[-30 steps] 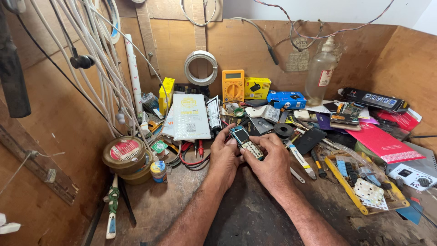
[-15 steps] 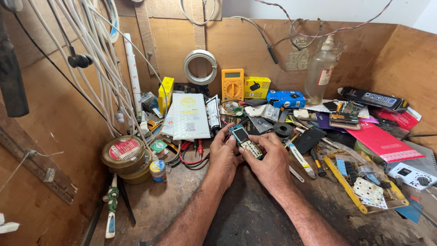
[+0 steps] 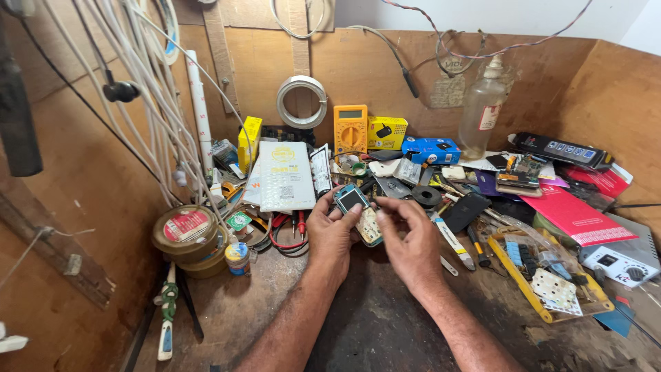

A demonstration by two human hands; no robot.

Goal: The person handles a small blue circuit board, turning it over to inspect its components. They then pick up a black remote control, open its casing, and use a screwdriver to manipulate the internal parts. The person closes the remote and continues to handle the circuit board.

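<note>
I had both hands curled round a small keypad phone [image 3: 358, 210] above the worktop [image 3: 385, 324]: left hand [image 3: 330, 234] gripped its screen end, right hand [image 3: 410, 241] pinched the keypad end; clutter crowded ahead and beside, bare board lay beneath my forearms

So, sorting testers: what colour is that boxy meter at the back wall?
Orange boxy meter, head view.

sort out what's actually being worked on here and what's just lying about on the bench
In hand:
- small keypad phone, held by left hand and right hand

Lying about:
- orange multimeter
- clear bottle
- tape rolls
- red booklet
</note>
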